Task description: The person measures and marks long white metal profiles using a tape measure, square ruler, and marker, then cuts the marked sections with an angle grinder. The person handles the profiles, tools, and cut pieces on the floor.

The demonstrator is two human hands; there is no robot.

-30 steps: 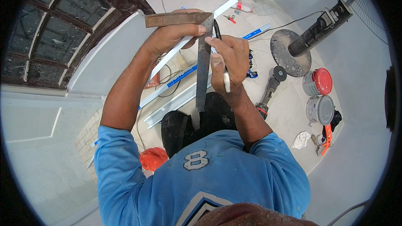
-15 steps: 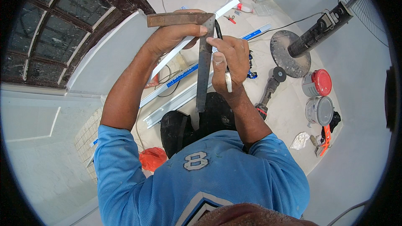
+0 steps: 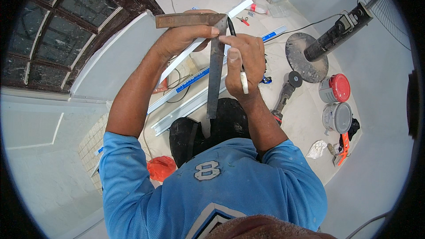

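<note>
My left hand (image 3: 186,39) is closed around a white strip (image 3: 179,61) and a try square, pinning the two together. The try square (image 3: 214,77) has a worn brown stock lying across the strip and a grey metal blade pointing toward my lap. In my right hand (image 3: 249,59) is a marker pen (image 3: 244,83) with a white rear end and a dark front part. Its front end reaches the strip beside the square's corner. My right fingertips rest close to the blade's edge; whether they touch it I cannot tell.
Blue-labelled and white metal channels (image 3: 182,110) lie on the floor beneath my hands. To the right are an angle grinder (image 3: 287,90), a pedestal fan (image 3: 338,31) and two paint buckets (image 3: 341,87). A red plastic bag (image 3: 161,168) lies near my left knee; a wall stands to the left.
My right hand has shifted slightly to the right and down, and the pen has tilted a little with it. My left hand, the strip and the square stay in place.
</note>
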